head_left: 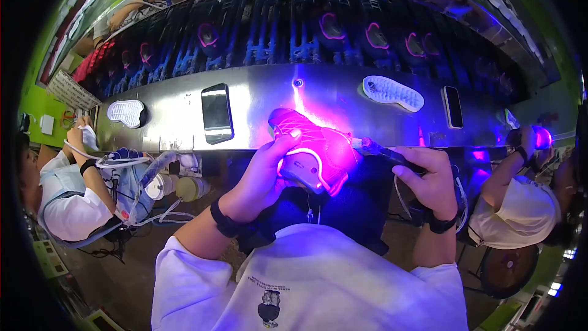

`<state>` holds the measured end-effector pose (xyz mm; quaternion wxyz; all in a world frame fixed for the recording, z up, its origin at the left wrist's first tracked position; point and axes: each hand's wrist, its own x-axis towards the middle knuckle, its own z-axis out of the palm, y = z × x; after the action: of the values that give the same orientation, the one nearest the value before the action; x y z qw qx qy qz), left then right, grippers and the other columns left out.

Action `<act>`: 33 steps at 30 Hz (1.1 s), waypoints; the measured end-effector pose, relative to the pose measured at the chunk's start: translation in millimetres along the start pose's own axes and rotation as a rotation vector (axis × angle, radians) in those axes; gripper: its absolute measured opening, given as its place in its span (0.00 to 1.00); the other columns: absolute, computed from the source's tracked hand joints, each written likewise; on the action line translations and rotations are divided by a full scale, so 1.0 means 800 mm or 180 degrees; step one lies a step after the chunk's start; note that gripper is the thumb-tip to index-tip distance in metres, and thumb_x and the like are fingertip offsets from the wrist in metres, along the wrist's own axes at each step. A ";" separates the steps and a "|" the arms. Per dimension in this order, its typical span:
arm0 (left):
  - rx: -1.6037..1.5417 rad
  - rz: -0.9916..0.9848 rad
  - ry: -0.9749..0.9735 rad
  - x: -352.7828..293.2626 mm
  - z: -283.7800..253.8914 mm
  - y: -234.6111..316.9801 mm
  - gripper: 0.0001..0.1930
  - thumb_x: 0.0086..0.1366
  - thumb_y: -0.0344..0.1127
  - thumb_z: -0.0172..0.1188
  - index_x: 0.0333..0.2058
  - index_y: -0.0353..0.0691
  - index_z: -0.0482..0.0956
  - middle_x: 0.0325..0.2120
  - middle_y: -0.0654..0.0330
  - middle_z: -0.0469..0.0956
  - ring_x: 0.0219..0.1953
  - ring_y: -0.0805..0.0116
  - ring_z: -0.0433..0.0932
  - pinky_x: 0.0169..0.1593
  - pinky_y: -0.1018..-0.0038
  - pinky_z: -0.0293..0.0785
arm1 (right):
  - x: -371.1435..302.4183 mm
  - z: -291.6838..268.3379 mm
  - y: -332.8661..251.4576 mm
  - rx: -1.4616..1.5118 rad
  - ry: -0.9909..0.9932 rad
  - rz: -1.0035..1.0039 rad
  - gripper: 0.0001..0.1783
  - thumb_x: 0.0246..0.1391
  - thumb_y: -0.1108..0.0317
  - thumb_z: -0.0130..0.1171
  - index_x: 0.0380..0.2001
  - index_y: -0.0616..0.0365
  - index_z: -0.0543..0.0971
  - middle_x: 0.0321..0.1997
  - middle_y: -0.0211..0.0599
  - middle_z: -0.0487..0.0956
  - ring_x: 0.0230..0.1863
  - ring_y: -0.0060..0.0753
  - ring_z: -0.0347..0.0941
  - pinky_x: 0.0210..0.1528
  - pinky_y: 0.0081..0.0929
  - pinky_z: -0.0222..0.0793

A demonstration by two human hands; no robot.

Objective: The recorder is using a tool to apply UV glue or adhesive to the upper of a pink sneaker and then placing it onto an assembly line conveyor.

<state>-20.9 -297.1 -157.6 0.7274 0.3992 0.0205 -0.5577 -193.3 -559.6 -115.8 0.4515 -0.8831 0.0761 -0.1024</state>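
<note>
Left hand (269,168): fingers curl around the side and sole edge of a shoe (312,150), thumb up over its upper, holding it just in front of the chest.
Right hand (429,178): fingers close tight around a dark pen-like tool (383,150), whose tip touches the heel side of the shoe.
Shoe: glows pink and violet under the light, held above the near edge of the metal bench (257,95), toe pointing away.
Bench top: two dark phones, one (217,113) left of the shoe and one (452,106) far right; a white sole (392,93) right of centre and another (127,113) at the left end.
Rack behind bench (294,37): a long row of dark slots, several holding shoes outlined in pink glow.
Neighbours: a person at left (67,190) with cables and two pale cups (177,187) beside them; a person at right (520,202) holding a glowing item.
</note>
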 end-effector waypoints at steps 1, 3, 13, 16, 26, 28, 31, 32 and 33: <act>0.0007 -0.0004 0.0004 0.001 -0.001 -0.002 0.27 0.75 0.49 0.50 0.62 0.35 0.65 0.53 0.54 0.78 0.52 0.61 0.82 0.45 0.67 0.84 | 0.002 -0.005 -0.003 -0.0128 -0.0108 0.0054 0.20 0.48 0.73 0.70 0.47 0.60 0.85 0.29 0.38 0.82 0.29 0.31 0.79 0.36 0.25 0.71; -0.0375 -0.0214 -0.0041 0.006 -0.004 -0.009 0.30 0.75 0.50 0.49 0.66 0.35 0.61 0.57 0.52 0.75 0.55 0.58 0.80 0.46 0.67 0.85 | 0.005 -0.011 -0.007 -0.0245 -0.0213 0.0116 0.20 0.46 0.75 0.70 0.46 0.62 0.85 0.31 0.40 0.84 0.32 0.32 0.80 0.39 0.25 0.72; -0.1143 -0.0662 -0.0408 0.030 -0.011 -0.024 0.27 0.74 0.54 0.51 0.63 0.43 0.67 0.47 0.53 0.81 0.44 0.61 0.85 0.37 0.73 0.86 | 0.022 -0.019 0.015 -0.0353 -0.0013 -0.0177 0.20 0.47 0.72 0.72 0.47 0.54 0.86 0.20 0.36 0.73 0.21 0.32 0.68 0.26 0.29 0.61; -0.1469 -0.0891 -0.0318 0.035 -0.016 -0.035 0.29 0.74 0.55 0.51 0.62 0.40 0.66 0.46 0.49 0.80 0.43 0.56 0.84 0.34 0.75 0.88 | 0.026 -0.018 0.025 -0.0340 -0.0002 -0.0214 0.21 0.47 0.72 0.72 0.47 0.54 0.86 0.20 0.35 0.72 0.21 0.31 0.67 0.25 0.28 0.61; -0.3059 -0.1562 -0.0767 0.044 -0.004 -0.057 0.32 0.74 0.57 0.47 0.64 0.37 0.64 0.51 0.37 0.73 0.46 0.44 0.81 0.30 0.75 0.87 | 0.030 -0.002 0.055 -0.0103 0.0130 -0.0431 0.21 0.46 0.75 0.72 0.47 0.56 0.85 0.22 0.33 0.73 0.21 0.27 0.67 0.25 0.26 0.62; -0.3243 -0.1654 -0.0699 0.043 -0.005 -0.062 0.33 0.73 0.59 0.48 0.66 0.40 0.62 0.56 0.31 0.67 0.45 0.43 0.80 0.28 0.76 0.86 | 0.029 0.010 0.060 -0.0030 0.0155 -0.0423 0.21 0.46 0.76 0.72 0.47 0.56 0.85 0.23 0.32 0.74 0.21 0.26 0.67 0.25 0.25 0.62; -0.3376 -0.1721 -0.0794 0.037 -0.001 -0.063 0.34 0.74 0.58 0.47 0.66 0.37 0.60 0.59 0.29 0.63 0.47 0.41 0.79 0.25 0.75 0.85 | 0.026 0.022 0.059 0.0057 0.0137 -0.0393 0.21 0.44 0.77 0.71 0.46 0.58 0.85 0.24 0.33 0.75 0.24 0.27 0.70 0.28 0.25 0.64; -0.3376 -0.1661 -0.0831 0.036 0.000 -0.064 0.34 0.74 0.58 0.47 0.66 0.37 0.60 0.59 0.29 0.63 0.47 0.41 0.79 0.25 0.75 0.85 | 0.024 0.025 0.056 0.0078 0.0106 -0.0365 0.21 0.44 0.77 0.70 0.45 0.60 0.85 0.25 0.34 0.76 0.26 0.29 0.72 0.31 0.25 0.65; -0.3250 -0.1606 -0.1035 0.035 -0.001 -0.065 0.34 0.73 0.58 0.48 0.65 0.36 0.62 0.56 0.32 0.67 0.48 0.43 0.80 0.26 0.76 0.85 | 0.021 0.029 0.050 0.0165 0.0063 -0.0256 0.20 0.43 0.80 0.69 0.44 0.60 0.85 0.27 0.34 0.78 0.28 0.29 0.74 0.33 0.25 0.68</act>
<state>-53.5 -321.8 -200.1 0.6662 -0.1092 0.2688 -0.6870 -172.7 -568.7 -159.7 0.4690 -0.8724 0.0423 -0.1312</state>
